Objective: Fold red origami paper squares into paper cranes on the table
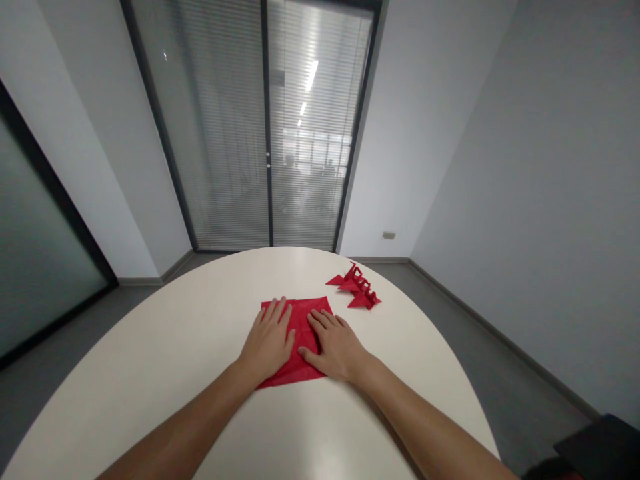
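Head view: left hand [266,341] and right hand [337,343], both spread flat, partly hide red paper [301,323]; folded shapes [354,286] overlap indistinctly.

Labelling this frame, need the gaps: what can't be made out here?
All in the head view:
Parts of the red paper: covered by the left hand and right hand.
Exact count of the folded red pieces: small, overlapping.
Rest of the dark object, lower right: cut off by the picture's edge.
Details beyond the blinds: obscured by slats, blurred.
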### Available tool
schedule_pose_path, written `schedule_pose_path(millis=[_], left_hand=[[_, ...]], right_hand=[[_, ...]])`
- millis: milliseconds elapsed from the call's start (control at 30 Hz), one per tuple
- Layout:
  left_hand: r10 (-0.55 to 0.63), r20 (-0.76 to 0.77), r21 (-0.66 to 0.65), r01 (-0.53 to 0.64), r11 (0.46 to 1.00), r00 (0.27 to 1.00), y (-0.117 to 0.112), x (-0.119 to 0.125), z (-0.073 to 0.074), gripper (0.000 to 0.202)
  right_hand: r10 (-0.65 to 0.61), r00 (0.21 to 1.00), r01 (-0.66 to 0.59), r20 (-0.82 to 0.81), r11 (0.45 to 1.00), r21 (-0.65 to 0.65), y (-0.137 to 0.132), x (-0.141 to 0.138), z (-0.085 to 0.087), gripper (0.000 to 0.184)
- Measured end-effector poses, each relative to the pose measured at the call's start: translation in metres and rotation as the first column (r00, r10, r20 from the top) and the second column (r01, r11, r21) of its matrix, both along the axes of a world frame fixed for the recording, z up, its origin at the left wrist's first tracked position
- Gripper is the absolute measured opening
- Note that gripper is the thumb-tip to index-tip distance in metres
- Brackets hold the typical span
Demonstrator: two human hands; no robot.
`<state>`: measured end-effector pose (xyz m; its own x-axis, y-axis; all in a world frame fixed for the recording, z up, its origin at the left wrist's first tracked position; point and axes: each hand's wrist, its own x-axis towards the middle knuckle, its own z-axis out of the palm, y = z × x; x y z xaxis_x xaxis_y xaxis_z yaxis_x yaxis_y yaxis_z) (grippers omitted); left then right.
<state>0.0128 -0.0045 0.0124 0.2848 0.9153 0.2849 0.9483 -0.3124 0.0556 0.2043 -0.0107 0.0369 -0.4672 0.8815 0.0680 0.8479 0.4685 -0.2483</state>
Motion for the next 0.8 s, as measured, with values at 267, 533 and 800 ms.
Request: schedule_pose_path(millis=[267, 533, 800], left_hand=[[-0.072, 0.006, -0.132, 0.072, 0.989, 0.997, -0.015, 0.012, -0.01, 0.059], [0.155, -0.054, -0.126, -0.161, 0.979, 0.986, 0.001, 0.002, -0.005, 0.059], [-0.191, 0.091, -0.096, 0.199, 0.975, 0.977, -0.01, 0.01, -0.007, 0.057]], right_hand=[[0.096, 0.992, -0.092, -0.082, 0.995, 0.049, 0.004, -0.006, -0.007, 0.056], [0.011, 1.0, -0.012, -0.009, 1.0, -0.025, 0.025, 0.008, -0.025, 0.069], [0.072, 0.997, -0.073, -0.033, 0.997, -0.01, 0.026, 0.01, -0.022, 0.066]])
